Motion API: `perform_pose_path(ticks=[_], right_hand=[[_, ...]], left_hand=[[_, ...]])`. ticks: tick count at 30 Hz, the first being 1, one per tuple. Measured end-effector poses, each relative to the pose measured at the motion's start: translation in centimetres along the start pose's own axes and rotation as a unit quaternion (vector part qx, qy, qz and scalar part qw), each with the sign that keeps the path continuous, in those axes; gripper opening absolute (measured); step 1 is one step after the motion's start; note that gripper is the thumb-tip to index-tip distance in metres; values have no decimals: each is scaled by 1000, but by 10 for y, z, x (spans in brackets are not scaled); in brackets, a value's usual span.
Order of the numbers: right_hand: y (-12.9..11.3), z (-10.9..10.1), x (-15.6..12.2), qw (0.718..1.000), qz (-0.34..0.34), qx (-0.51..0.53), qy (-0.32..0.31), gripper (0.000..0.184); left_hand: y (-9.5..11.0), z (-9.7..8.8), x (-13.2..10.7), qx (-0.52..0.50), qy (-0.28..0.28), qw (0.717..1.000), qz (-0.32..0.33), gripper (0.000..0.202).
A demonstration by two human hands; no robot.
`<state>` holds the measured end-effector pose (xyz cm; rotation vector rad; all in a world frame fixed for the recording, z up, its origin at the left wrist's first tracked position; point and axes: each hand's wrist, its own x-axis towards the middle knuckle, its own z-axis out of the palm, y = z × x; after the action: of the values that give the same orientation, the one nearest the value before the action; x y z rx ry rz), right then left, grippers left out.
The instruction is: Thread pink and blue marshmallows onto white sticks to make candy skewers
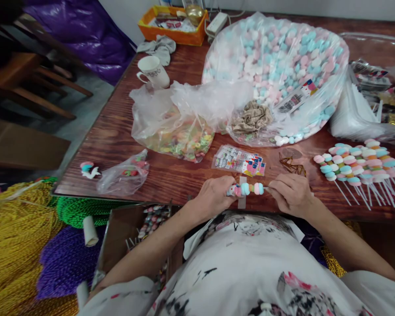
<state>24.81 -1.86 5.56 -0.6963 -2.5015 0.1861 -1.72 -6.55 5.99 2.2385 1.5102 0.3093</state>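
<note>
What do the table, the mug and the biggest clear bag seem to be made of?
Table: slightly glossy wood, or wood-look laminate; dark grain streaks show.
Mug: probably glazed ceramic; smooth, white, patterned wall.
Biggest clear bag: shiny plastic film, judging by its wrinkles and visible contents.

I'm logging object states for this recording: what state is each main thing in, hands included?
Left hand: closed around one end of the skewer
Right hand: pinching the stick
Marshmallow skewer: threaded, held level
Skewer pile: threaded, heaped
Large marshmallow bag: bulging
Candy bag: partly filled, crumpled
Mug: upright
Orange bin: open-topped, holding items
Grey cloth: crumpled
</note>
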Motion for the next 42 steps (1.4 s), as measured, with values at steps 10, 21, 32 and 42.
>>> perform_pose_path(ticks=[10,21,32,42], right_hand=[[-14,-6,5,998,48,-11,-48,6],[-24,-9,1,1000,10,-20,2,6],[-23,-6,5,1000,-7,-1,26,6],[-34,3,6,997,68,-12,24,8]], left_hand=[[-2,5,-2,92,89,992,12,6],[-3,10,0,34,86,995,-46,5],[7,4,0,81,-13,996,26,5],[22,-3,3,128,-41,988,-72,11]])
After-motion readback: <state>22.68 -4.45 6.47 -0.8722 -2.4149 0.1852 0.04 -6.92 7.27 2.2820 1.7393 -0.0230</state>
